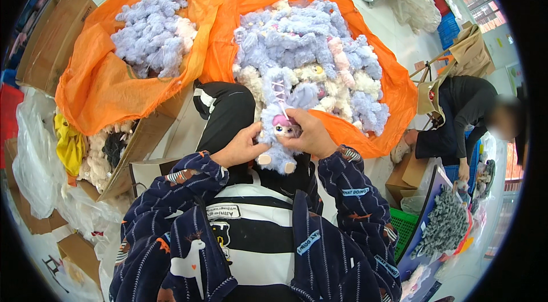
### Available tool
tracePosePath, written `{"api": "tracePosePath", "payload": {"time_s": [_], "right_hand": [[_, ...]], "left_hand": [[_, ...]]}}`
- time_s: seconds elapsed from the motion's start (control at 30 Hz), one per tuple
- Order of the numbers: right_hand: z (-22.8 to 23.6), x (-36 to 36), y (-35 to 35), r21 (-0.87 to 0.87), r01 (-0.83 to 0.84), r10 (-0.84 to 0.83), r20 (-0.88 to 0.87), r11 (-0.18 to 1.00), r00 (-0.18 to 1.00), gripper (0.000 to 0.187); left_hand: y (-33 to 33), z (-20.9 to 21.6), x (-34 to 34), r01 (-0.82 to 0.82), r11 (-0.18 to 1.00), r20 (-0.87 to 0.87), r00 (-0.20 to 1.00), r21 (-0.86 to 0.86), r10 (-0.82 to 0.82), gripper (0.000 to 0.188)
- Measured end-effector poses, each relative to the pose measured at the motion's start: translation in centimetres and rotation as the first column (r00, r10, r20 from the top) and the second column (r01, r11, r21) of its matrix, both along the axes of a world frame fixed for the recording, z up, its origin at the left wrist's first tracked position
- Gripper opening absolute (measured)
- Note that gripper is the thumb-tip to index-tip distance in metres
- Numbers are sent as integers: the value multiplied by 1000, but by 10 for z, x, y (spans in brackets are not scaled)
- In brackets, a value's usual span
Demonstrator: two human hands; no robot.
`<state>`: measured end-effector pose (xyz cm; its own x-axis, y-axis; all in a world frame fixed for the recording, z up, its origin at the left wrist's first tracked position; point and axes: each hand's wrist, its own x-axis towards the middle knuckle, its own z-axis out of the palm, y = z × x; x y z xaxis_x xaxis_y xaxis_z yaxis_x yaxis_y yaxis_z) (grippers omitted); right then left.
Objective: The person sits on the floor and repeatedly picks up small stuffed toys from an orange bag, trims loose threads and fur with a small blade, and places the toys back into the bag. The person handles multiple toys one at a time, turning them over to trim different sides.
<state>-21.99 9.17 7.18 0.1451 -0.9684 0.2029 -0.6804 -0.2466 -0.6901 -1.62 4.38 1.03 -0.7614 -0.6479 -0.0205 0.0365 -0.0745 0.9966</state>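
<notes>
Between my hands, over my lap, is a plush doll (277,156) with a fluffy lavender body, pale foot pads, pink hair and a painted face. A lavender fluffy hood with long ears and white crossed lacing stretches above its head. My left hand (242,147) pinches the fluffy side of the body. My right hand (311,134) closes on the head beside the face, thumb near the cheek. Just beyond them, a big orange sack (394,94) lies open, full of lavender and white plush dolls (291,37), a few of them pink.
A second orange sack (85,94) at the left holds more lavender plush pieces (151,31). Cardboard boxes (54,39) and clear plastic bags (37,153) stand along the left. At the right a co-worker (468,108) bends over grey plush (442,222), near a green crate (402,228).
</notes>
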Motion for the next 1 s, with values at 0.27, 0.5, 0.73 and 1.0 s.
{"api": "tracePosePath", "payload": {"time_s": [0.27,0.5,0.73,1.0], "right_hand": [[-13,-11,42,111,509,-495,477,854,726,51],[-5,40,61,-20,365,-364,52,931,930,35],[-23,44,53,-132,359,-351,78,924,933,35],[-32,43,52,-91,382,-368,142,919,919,40]], "left_hand": [[-6,7,-2,-65,953,-75,993,296,91,35],[-6,10,-3,-76,894,-176,970,442,170,40],[-6,23,2,19,870,-326,931,493,165,78],[-9,17,4,34,861,-296,945,507,136,79]]}}
